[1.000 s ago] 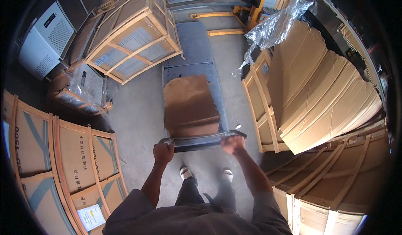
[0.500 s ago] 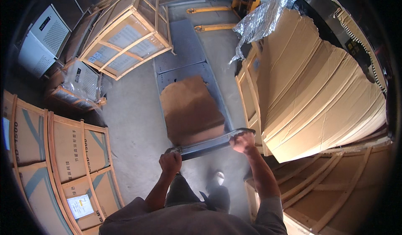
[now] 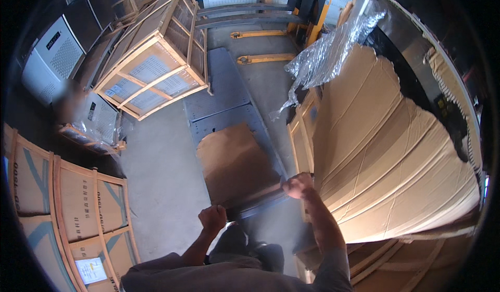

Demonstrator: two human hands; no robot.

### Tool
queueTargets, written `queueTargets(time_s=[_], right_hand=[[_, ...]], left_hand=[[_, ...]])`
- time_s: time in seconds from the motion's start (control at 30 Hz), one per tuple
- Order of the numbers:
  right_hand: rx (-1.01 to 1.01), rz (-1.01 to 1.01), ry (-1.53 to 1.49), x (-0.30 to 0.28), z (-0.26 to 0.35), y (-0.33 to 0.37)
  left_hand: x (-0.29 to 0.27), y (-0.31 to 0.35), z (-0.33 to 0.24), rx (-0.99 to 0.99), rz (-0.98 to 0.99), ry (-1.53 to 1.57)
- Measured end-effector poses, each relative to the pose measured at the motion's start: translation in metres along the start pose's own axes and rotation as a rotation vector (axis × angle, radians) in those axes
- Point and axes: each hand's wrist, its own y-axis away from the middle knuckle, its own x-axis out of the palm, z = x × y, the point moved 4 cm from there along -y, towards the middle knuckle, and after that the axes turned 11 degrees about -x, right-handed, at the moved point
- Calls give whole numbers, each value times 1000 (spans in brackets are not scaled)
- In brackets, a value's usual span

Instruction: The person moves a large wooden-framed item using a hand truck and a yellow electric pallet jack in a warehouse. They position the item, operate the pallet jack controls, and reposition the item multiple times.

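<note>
The ends of a dark push handle (image 3: 258, 204) are hidden inside the person's curled left hand (image 3: 212, 218) and right hand (image 3: 298, 185), each wrapped around it, and one brown cardboard piece (image 3: 237, 156) covers much of the near half of the blue-grey cart (image 3: 214, 78), mid-scene. Far right, one lift truck (image 3: 317, 10) — cut off above — shows two yellow legs (image 3: 268, 58); nearer right, one big torn cardboard sheet (image 3: 396, 151) partly hides a wooden crate (image 3: 302, 130).

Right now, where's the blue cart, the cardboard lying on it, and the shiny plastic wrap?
Blue platform cart (image 3: 215, 83), head view: bare far panel.
Cardboard sheet (image 3: 237, 157), head view: middle of its top.
Shiny plastic wrap (image 3: 330, 60), head view: its crumpled middle.
</note>
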Motion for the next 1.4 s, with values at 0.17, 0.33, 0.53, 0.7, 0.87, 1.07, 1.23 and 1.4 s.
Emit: queueTargets(time_s=[0.17,0.33,0.53,0.7,0.87,1.07,1.23,1.4], right_hand=[[-57,10,-15,-24,-13,-34],[-219,-244,38,-22,-42,-85],[-544,-965,-225,-31,-78,-156],[-391,-103,193,-45,-76,-246],[-376,-267,158,-89,-62,-308],[-185,67,90,-106,-40,-400],[-227,25,105,-141,4,-446],[-238,68,36,-152,57,-484]], left_hand=[[3,-34,-10,52,-35,144],[2,-87,-19,15,-85,132],[-16,-169,-35,-73,-207,135],[-39,-237,-36,1,-312,178],[-46,-316,-13,-127,-296,129],[-59,-410,30,-53,-256,135],[-88,-471,65,-107,-266,209],[-115,-519,115,-91,-275,238]])
